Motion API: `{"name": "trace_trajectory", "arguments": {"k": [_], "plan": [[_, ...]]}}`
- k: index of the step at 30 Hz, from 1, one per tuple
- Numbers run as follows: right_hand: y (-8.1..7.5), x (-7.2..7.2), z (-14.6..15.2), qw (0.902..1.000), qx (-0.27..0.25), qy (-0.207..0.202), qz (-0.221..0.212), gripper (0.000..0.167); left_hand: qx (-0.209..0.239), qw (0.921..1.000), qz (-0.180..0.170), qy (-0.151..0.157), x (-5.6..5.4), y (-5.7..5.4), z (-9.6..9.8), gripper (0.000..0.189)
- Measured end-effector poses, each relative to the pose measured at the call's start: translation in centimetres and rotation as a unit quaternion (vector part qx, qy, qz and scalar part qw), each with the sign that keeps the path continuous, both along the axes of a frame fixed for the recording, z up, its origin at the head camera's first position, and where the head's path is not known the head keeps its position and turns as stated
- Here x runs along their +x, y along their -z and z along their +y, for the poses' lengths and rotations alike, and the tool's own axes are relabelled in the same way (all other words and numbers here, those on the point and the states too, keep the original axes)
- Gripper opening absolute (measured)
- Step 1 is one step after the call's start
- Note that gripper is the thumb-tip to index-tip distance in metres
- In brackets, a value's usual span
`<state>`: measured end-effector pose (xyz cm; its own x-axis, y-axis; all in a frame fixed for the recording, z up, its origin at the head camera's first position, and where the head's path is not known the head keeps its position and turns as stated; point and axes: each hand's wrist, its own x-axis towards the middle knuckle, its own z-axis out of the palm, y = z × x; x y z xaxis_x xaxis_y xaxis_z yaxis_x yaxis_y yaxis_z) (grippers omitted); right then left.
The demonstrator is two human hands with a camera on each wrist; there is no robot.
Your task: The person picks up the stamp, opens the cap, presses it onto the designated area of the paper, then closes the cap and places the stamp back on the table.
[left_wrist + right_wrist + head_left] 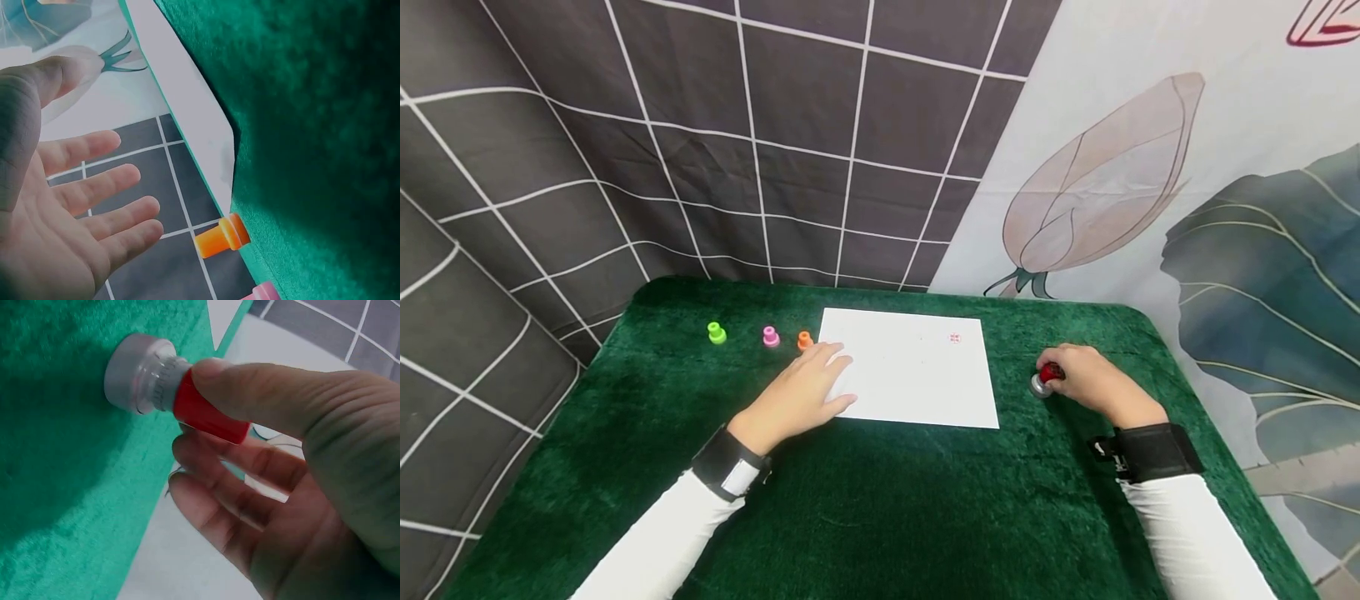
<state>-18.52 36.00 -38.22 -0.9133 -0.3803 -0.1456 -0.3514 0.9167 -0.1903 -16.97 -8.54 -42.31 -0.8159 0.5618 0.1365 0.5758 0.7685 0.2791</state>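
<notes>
My right hand (1086,379) pinches the red handle of a stamp (209,415) between thumb and fingers, to the right of the paper. The stamp's wide silver-grey base (128,375) is at the green cloth. A white sheet of paper (917,379) lies in the middle, with a small red printed mark (954,338) near its far right corner. Over the left edge of the sheet is my left hand (801,392), fingers spread and holding nothing. Just beyond its fingers stands an orange peg-shaped piece (222,235), close to the paper's far left corner.
A pink peg-shaped piece (771,337) and a lime green one (717,333) stand farther left in a row with the orange one. Dark green velvety cloth (880,508) covers the table. Behind it hangs a grid-patterned curtain (805,192) beside a leaf-print one (1097,183).
</notes>
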Motion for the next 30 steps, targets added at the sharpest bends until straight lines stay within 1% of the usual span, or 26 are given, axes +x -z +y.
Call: {"name": "trace_trajectory", "arguments": {"k": [3,6,9,12,15,17,19,21,23,25,30], "plan": [[0.0,0.0,-0.2,0.9998,-0.001,-0.007,0.018,0.024,0.009,1.0,0.004,-0.002,0.1,0.1,0.0,0.059],[-0.3,0.2,-0.6,0.9991,-0.005,-0.012,0.039,0.021,0.023,0.9996,0.014,-0.003,0.3,0.0,0.0,0.057],[-0.7,0.6,-1.2,0.9971,-0.009,-0.018,0.073,0.019,0.038,0.999,0.024,-0.006,0.4,-0.4,0.1,0.054],[-1.3,1.1,-1.9,0.9928,-0.022,-0.024,0.115,0.021,0.055,0.9977,0.037,-0.008,0.4,-1.0,0.5,0.049],[-2.2,1.7,-2.8,0.9858,-0.049,-0.031,0.158,0.024,0.085,0.9945,0.061,-0.008,0.4,-1.7,1.1,0.044],[-3.0,2.1,-3.6,0.9793,-0.076,-0.035,0.184,0.026,0.111,0.9907,0.078,-0.01,0.5,-2.3,1.5,0.04],[-3.7,2.4,-4.6,0.9709,-0.103,-0.042,0.212,0.028,0.141,0.9857,0.092,-0.014,0.5,-2.9,1.9,0.037],[-4.3,2.7,-5.6,0.9621,-0.126,-0.049,0.237,0.03,0.168,0.9808,0.097,-0.019,0.6,-3.5,2.4,0.034],[-4.8,3.0,-6.6,0.9534,-0.145,-0.059,0.258,0.031,0.196,0.976,0.093,-0.02,0.7,-4.3,2.9,0.034],[-5.3,3.3,-7.5,0.9463,-0.159,-0.066,0.273,0.032,0.219,0.9722,0.08,-0.02,0.9,-5.1,3.4,0.035],[-6.1,4.0,-9.3,0.9347,-0.209,-0.069,0.279,0.033,0.273,0.9611,0.041,-0.006,1.2,-6.8,4.5,0.041]]}}
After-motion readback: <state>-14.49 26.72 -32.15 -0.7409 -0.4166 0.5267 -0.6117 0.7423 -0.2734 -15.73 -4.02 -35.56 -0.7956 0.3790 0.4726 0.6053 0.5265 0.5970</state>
